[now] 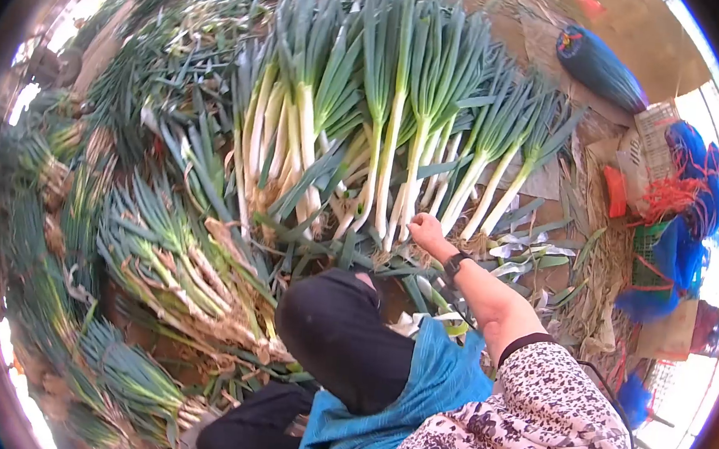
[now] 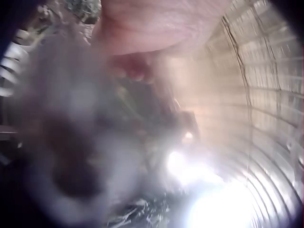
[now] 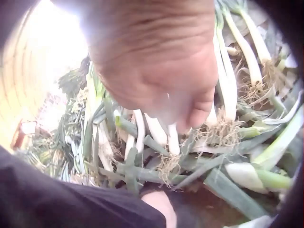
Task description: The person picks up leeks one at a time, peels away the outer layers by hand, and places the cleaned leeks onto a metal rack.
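Observation:
In the head view my right hand (image 1: 427, 229), with a dark watch (image 1: 455, 265) at its wrist, is at the root end of a leek (image 1: 416, 166) in a fanned row of leeks. Its fingers are curled; in the right wrist view a white leek stalk (image 3: 174, 140) with roots comes out beneath the hand (image 3: 156, 80), pinched near its base. My left hand (image 2: 161, 26) shows only at the top of the left wrist view, fingertips (image 2: 135, 73) bent under the palm. Blur hides whether it holds anything. The head view does not show it.
Loose trimmed leaves (image 1: 422, 283) lie between the row and my bent knee (image 1: 344, 332). Untrimmed leeks (image 1: 181, 270) are heaped at left. A rolled dark net bundle (image 1: 600, 68) lies at back right; blue netting (image 1: 681, 255) and red strings (image 1: 674, 199) hang at right.

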Available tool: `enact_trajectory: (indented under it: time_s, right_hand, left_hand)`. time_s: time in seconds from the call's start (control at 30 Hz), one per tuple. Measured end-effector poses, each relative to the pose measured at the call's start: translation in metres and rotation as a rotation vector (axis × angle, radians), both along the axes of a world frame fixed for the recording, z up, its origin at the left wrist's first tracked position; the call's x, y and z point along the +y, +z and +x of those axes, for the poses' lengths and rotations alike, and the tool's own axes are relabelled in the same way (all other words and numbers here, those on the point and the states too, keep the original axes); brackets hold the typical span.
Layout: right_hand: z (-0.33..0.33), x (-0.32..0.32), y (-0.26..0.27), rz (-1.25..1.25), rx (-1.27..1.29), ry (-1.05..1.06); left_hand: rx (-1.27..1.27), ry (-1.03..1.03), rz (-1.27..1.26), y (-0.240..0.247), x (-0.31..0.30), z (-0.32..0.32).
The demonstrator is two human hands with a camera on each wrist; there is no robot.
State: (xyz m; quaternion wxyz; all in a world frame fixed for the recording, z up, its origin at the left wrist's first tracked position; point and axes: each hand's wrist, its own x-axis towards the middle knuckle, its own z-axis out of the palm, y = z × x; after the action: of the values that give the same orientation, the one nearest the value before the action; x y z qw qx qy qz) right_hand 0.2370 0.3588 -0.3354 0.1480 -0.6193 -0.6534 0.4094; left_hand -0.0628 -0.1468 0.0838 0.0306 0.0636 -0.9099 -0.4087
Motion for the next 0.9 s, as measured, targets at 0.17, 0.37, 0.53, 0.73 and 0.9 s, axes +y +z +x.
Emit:
enact_trajectory:
  time_s: [0.17, 0.37, 0.53, 0.73, 0.9]
  right_hand:
    - [-0.025, 0.052, -0.039, -0.135, 0.095, -0.209]
    - [-0.071, 0.076, -0.020, 0.199, -0.074, -0.395]
    - [-0.022, 0.099, 0.007, 0.378, 0.323, -0.613]
    - [0.044, 0.079, -0.011, 0.179, -0.238, -0.226]
    - [-0.014, 0.080, -0.047, -0.061, -0.031, -0.223]
  left_hand:
    - [0.028, -0.610, -0.368, -0.053, 0.084, 0.022]
    - [0.022, -0.689, -0.484, -0.078, 0.108, 0.022]
    - [0.039, -0.687, -0.514, -0.083, 0.121, 0.022]
    - [-0.255, -0.472, -0.288, -0.097, 0.141, 0.032]
    - [-0.264, -0.566, -0.322, -0.106, 0.147, 0.035]
